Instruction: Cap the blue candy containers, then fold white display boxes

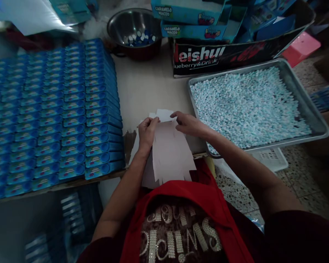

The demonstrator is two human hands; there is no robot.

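A flat white cardboard box blank (171, 151) lies at the table's front edge, in front of my apron, its plain side up. Other white card pieces show beneath it. My left hand (147, 132) pinches the blank's far left corner between thumb and fingers, by a fold. At the far right corner is my right hand (188, 123). Its index finger and thumb are apart, with the fingertips at the raised far flap (164, 116). I see nothing gripped in that hand.
Rows of small blue boxes (71, 120) fill the left. A metal bowl (117, 27) with blue and white pieces stands behind. A metal tray (322, 126) of pale blue and white sweets is right; a black carton (178, 60) with blue display boxes (193, 31) sits behind it.
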